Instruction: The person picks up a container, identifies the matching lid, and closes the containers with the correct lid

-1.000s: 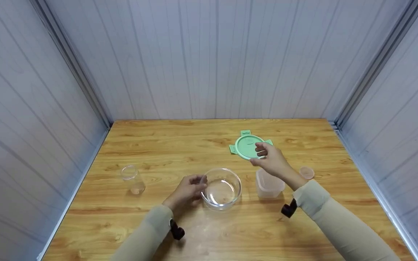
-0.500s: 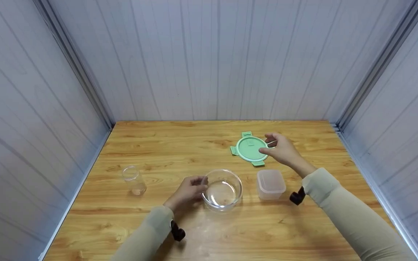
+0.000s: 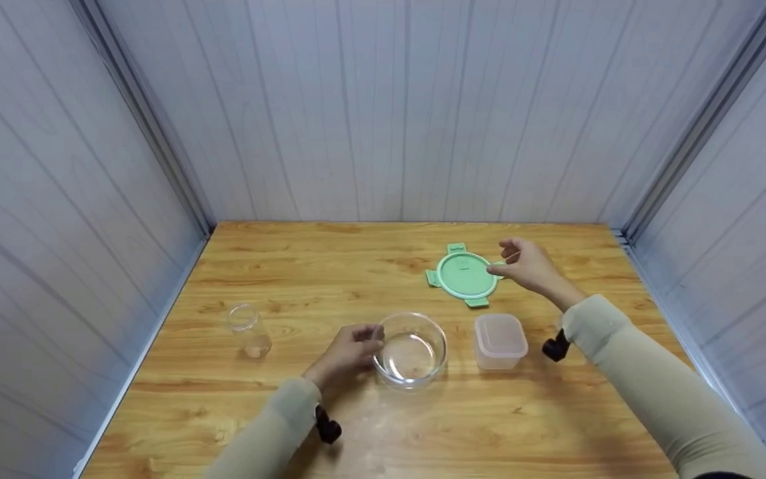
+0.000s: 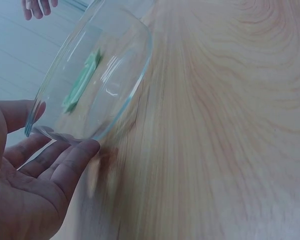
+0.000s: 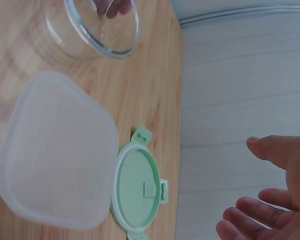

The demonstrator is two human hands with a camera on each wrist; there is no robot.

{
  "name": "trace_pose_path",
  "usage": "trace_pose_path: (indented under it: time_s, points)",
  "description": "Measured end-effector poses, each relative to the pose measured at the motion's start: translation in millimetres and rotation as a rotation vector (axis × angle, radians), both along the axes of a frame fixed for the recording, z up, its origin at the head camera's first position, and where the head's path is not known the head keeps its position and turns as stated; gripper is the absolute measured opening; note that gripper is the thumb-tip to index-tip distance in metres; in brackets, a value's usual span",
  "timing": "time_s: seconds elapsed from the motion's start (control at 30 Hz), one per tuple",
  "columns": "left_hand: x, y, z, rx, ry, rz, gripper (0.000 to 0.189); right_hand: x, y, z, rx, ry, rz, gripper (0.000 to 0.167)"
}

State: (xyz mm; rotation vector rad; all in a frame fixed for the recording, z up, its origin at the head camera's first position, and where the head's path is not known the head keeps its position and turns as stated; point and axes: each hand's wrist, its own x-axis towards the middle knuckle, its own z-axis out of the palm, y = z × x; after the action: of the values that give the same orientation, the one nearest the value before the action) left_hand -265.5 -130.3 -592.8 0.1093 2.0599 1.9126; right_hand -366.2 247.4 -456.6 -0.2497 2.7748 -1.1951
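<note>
My left hand (image 3: 351,350) pinches the near-left wall of a round clear glass bowl (image 3: 409,380) on the table. In the left wrist view the thumb lies at the rim of this bowl and the fingers are against its outside. My right hand (image 3: 530,267) is raised with fingers loosely spread and nothing between them. From the head it overlaps the right tab of a round green snap lid (image 3: 466,276); the right wrist view shows the hand well apart from this lid (image 5: 138,187), which lies flat with its tabs spread outward.
A small frosted square container with a lid (image 3: 501,339) stands right of the bowl. To the left is a clear drinking glass (image 3: 249,332). Pale panel walls (image 3: 383,113) enclose the wooden table (image 3: 290,266) at the back and sides.
My right hand has moved right, from over the green lid to its right edge. The small round clear disc at the right is now behind the right sleeve. My left hand stays at the bowl.
</note>
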Motion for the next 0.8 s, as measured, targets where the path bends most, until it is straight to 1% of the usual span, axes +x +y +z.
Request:
trace_pose_path:
  time_s: [0.17, 0.33, 0.47, 0.57, 0.7, 0.8]
  points:
    - [-0.7, 0.3, -0.2, -0.015, 0.017, -0.007, 0.042, -9.1, 9, -5.0, 0.022, 0.011, 0.007, 0.073]
    - [-0.9, -1.0, 0.2, -0.022, 0.024, -0.013, 0.04, -16.8, 19, -14.2, 0.036, 0.026, 0.058, 0.077]
    - [-0.4, -1.3, 0.0, -0.025, 0.018, -0.017, 0.041, -21.9, 25, -24.6, 0.046, 0.025, 0.095, 0.081]
    - [-0.4, -0.7, -0.4, -0.041, 0.017, -0.013, 0.042, -25.1, 28, -32.8, 0.063, 0.007, 0.102, 0.082]
    - [-0.7, 0.2, 0.5, -0.046, 0.016, -0.011, 0.042, -28.4, 31, -43.4, 0.076, -0.01, 0.109, 0.082]
    - [-1.1, 0.7, 1.2, -0.036, 0.02, -0.015, 0.042, -29.8, 31, -50.7, 0.074, -0.003, 0.124, 0.079]
